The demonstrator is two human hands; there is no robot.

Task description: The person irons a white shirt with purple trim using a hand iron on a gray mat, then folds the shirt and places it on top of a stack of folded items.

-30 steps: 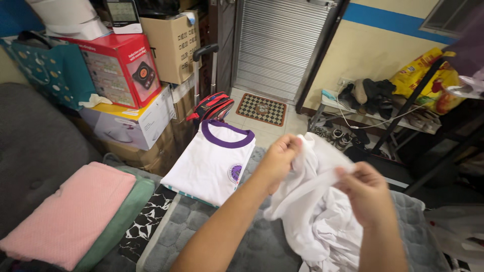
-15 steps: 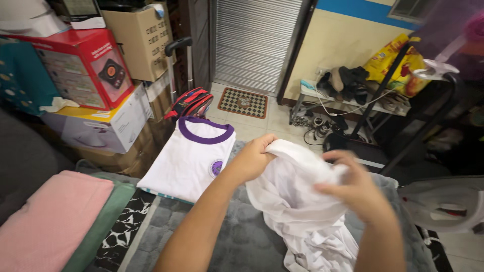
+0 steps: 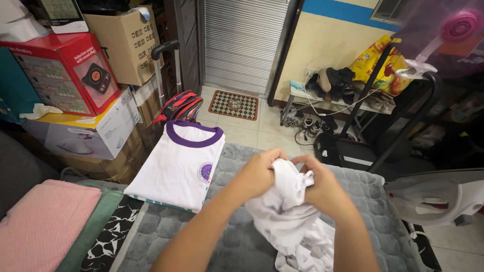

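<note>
Gathering white cloth (image 3: 290, 221) above grey mat (image 3: 242, 242); left hand (image 3: 259, 174) and right hand (image 3: 322, 189) both clamped on its bunched top edge, rest hanging crumpled onto mat. Judged step: finding an edge or seam before spreading; next move likely calls for parting hands to shake cloth flat. Folded shirt (image 3: 179, 166) at mat's left. Iron (image 3: 436, 196) at right; stacked boxes (image 3: 75, 100), tiled floor (image 3: 252, 133), shutter (image 3: 239, 43) beyond

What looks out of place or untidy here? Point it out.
Only the white garment stands out: it hangs crumpled and bunched between the left hand and right hand over the grey quilted mat, while the purple-collared white shirt beside it lies neatly folded flat. Nothing looks spilled or damaged.
</note>
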